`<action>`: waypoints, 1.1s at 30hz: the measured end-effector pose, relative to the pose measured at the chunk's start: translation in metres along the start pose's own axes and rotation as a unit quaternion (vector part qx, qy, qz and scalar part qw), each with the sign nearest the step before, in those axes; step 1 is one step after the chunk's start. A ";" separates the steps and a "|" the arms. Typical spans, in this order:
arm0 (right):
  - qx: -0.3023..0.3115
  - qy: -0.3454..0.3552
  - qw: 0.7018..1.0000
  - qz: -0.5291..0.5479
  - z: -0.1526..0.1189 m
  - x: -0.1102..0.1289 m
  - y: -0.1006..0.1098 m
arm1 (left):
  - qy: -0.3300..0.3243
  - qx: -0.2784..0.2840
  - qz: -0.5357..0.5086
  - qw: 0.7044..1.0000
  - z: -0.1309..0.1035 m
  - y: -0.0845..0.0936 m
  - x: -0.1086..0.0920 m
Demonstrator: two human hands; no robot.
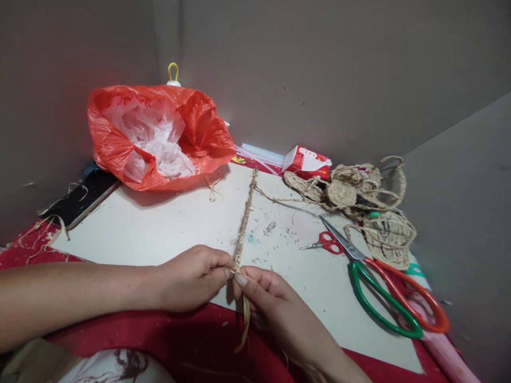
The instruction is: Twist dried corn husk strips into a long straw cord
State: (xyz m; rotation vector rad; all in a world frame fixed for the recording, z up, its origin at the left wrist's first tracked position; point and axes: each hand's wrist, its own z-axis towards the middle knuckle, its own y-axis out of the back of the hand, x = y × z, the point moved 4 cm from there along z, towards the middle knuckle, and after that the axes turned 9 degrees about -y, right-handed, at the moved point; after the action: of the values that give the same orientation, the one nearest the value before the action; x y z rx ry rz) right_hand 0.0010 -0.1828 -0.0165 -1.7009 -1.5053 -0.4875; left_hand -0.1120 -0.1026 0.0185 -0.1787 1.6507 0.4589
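A braided straw cord (245, 223) runs from the middle of the white board (179, 223) toward me, with loose flat strands (245, 322) hanging past its near end. My left hand (199, 276) is closed at the cord's left side, pinching a thin strand that stretches across to the right. On the other side my right hand (265, 295) pinches the cord's near end between thumb and fingers. The two hands almost meet there. From the cord's far end a thinner twisted straw string leads right to a heap of woven straw pieces (343, 194).
An orange-red plastic bag (191, 175) with white plastic inside stands back left, beside a black phone (82, 199). Large scissors (383, 271) with green and orange handles and small red scissors (329, 243) lie right. A red tissue pack (306, 161) rests at the grey wall.
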 end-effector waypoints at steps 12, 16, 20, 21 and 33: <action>-0.008 0.021 0.984 -0.175 -0.005 0.009 0.009 | 0.070 0.047 -0.166 0.983 0.008 0.004 0.011; -0.060 0.047 0.967 -0.242 -0.007 0.013 0.005 | 0.081 0.056 -0.181 0.979 0.011 0.001 0.021; -0.133 0.092 0.924 -0.348 -0.008 0.017 0.000 | 0.109 0.031 -0.166 0.980 0.011 -0.001 0.025; -0.145 0.096 0.913 -0.368 -0.008 0.017 -0.001 | 0.116 0.026 -0.155 0.981 0.011 -0.001 0.024; -0.197 0.068 0.889 -0.408 -0.016 0.017 0.002 | 0.120 -0.011 -0.104 0.987 0.005 -0.004 0.020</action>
State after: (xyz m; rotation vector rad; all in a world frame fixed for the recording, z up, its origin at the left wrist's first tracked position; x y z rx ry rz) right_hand 0.0105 -0.1843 0.0048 -1.1855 -2.0810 -1.4001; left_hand -0.1089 -0.1013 -0.0019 -0.4334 1.8398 0.3050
